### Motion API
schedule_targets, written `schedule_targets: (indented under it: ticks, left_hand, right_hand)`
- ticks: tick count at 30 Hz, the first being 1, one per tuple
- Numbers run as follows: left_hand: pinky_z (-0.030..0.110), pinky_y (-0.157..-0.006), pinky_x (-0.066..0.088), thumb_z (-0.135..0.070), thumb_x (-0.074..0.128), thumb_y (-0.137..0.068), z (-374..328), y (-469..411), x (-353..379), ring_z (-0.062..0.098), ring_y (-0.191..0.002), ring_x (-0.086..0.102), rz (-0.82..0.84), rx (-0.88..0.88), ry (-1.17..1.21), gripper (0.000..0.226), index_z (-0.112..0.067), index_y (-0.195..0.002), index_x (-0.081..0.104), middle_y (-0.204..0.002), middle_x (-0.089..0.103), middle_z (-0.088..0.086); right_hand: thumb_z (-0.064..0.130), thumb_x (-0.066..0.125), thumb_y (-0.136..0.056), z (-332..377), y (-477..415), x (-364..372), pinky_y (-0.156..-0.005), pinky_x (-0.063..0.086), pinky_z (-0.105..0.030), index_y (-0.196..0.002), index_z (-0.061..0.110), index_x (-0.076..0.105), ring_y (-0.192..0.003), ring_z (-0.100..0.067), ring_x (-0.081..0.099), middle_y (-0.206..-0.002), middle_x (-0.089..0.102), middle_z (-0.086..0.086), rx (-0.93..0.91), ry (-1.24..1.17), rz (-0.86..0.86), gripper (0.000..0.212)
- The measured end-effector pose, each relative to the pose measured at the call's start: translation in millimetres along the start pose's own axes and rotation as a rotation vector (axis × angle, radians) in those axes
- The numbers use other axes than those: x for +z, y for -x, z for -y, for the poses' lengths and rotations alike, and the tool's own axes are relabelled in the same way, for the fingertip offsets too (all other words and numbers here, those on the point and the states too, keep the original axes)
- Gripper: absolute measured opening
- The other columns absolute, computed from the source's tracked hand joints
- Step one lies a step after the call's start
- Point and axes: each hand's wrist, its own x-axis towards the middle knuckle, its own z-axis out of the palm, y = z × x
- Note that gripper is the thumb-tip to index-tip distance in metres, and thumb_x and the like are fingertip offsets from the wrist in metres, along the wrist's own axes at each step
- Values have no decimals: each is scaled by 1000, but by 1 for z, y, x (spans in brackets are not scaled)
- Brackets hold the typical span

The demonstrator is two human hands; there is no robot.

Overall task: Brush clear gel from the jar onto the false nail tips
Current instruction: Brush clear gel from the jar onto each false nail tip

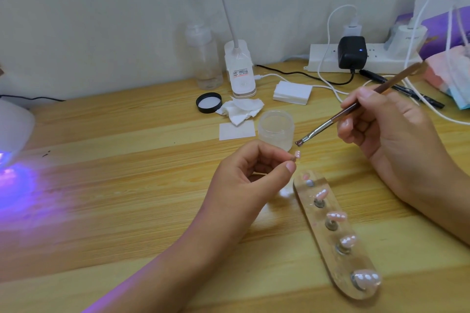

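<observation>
My left hand [244,173] is pinching one nail tip [373,154], my right hand [386,124] gripping one brush [321,128]; I'm counting four more tips [337,216] on the holder [324,244], lower right.

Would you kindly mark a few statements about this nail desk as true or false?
1. The right hand holds the brown-handled brush. True.
2. The clear plastic jar has its lid on. False: it is open; the round black lid lies on the wooden table.
3. The left hand holds up a small pink nail tip. True.
4. The brush bristles are dipped in the jar. False: they are outside it, near the held tip.
5. The clear oval holder strip is bare. False: pink tips sit on it.
</observation>
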Motion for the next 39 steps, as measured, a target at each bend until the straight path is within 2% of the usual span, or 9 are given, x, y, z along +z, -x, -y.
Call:
schedule_targets:
  ticks: [12, 16, 18, 21, 27, 31, 34, 37, 39]
  left_hand:
    - [10, -63, 45, -24, 69, -76, 0, 0, 2, 0, -69, 56, -21, -17, -28, 10, -33, -73, 70, -75, 66, -13]
    - [11, -64, 46, -23, 68, -76, 0, 1, 2, 3, -73, 58, -14, -15, -36, 7, -29, -74, 70, -80, 69, -2]
    - [12, -64, 46, -22, 67, -77, 0, 1, 2, 3, -73, 57, -2, -15, -30, 5, -25, -75, 69, -79, 70, -6]
    - [11, -60, 43, -22, 67, -77, -1, 1, 1, 1, -64, 51, 4, -14, -25, 7, -27, -73, 69, -71, 64, -15]
    - [13, -60, 43, -22, 67, -77, -1, 0, 2, 3, -64, 50, 5, -9, -30, 9, -29, -72, 69, -72, 63, -10]
    - [12, -59, 43, -22, 67, -77, 0, 1, 0, 2, -63, 50, 5, -4, -40, 8, -29, -72, 68, -71, 63, -11]
    - [13, -60, 43, -22, 66, -79, 1, 0, 0, 3, -65, 51, 8, -3, -39, 10, -29, -72, 67, -74, 65, -4]
    - [13, -63, 44, -23, 66, -80, 1, 0, 0, 2, -66, 52, 3, -6, -25, 8, -28, -74, 67, -71, 64, -13]
    - [13, -65, 46, -24, 66, -80, 1, 0, 0, 1, -67, 56, 5, -14, 0, 4, -25, -78, 69, -72, 66, -13]
  right_hand:
    - [25, 51, -93, 2, 1, 2, -52, 46, -18, -70, 23, 69, -53, -11, 55, -57, 58, -1, 23, -20, 77, 29]
    - [25, 50, -94, 0, 2, 3, -52, 46, -17, -70, 26, 70, -54, -10, 55, -57, 58, 1, 16, 18, 78, 31]
    - [26, 51, -94, 0, 2, 2, -52, 46, -17, -69, 27, 70, -54, -10, 55, -56, 58, 2, 16, 37, 65, 31]
    - [27, 51, -93, 0, 1, 2, -52, 46, -16, -69, 26, 69, -53, -9, 55, -55, 58, 2, 15, 51, 32, 30]
    - [27, 52, -93, 2, 1, 2, -51, 46, -17, -68, 24, 70, -52, -9, 55, -56, 58, 2, 27, -26, 37, 31]
    - [28, 52, -94, 1, 2, 3, -51, 46, -17, -70, 26, 71, -52, -11, 55, -56, 58, 1, 36, 6, 87, 31]
    - [29, 53, -93, -1, 1, 2, -52, 46, -17, -69, 27, 71, -53, -9, 55, -57, 59, 2, 42, 29, 52, 30]
    - [29, 55, -94, -1, -1, 0, -53, 47, -17, -70, 26, 73, -54, -8, 56, -59, 61, 3, 53, 18, -1, 30]
    - [28, 54, -97, -1, -2, -1, -53, 47, -16, -71, 26, 73, -55, -7, 57, -60, 61, 4, 55, -4, -22, 33]
